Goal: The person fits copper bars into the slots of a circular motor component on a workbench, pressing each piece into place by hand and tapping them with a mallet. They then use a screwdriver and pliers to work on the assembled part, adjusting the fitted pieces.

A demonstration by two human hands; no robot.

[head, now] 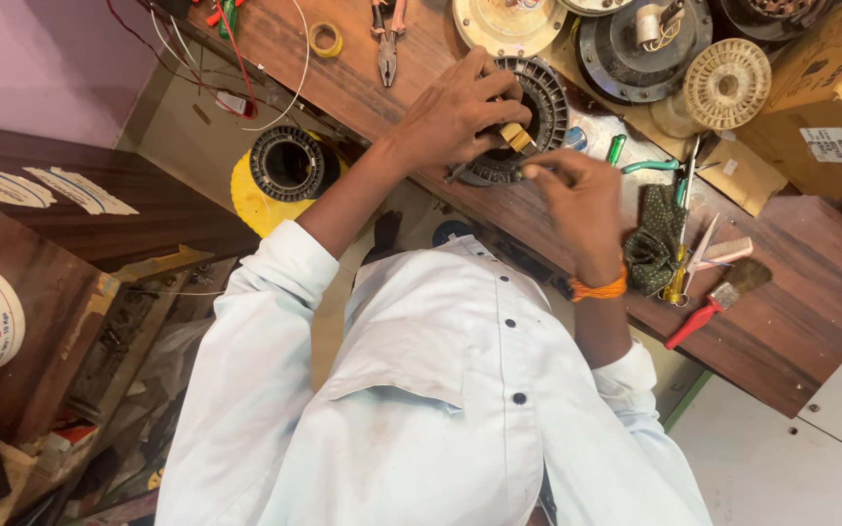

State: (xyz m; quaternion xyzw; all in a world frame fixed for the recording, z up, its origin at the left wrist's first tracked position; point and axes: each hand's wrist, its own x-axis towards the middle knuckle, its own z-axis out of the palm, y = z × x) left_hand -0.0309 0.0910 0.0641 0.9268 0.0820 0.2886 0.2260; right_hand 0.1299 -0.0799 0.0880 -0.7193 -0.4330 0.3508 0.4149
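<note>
A black toothed stator ring (548, 93) lies on the brown wooden bench (791, 321). My left hand (455, 112) lies across the ring's near side, fingers curled around a small tan piece (516, 136) that sticks out toward the right. My right hand (582, 200), with an orange thread band (598, 288) at the wrist, hovers just below the ring. Its fingertips are pinched together close to the tan piece, and whatever lies between them is hidden. My pale shirt fills the lower part of the view.
A second black ring (287, 164) sits on a yellow disc at the left. Pliers (388, 39), a tape roll (325, 39), round motor parts (640, 44), a cream spool (728, 83), cardboard boxes (830, 88), a dark cloth (653, 244) and a red-handled brush (713, 302) lie on the bench.
</note>
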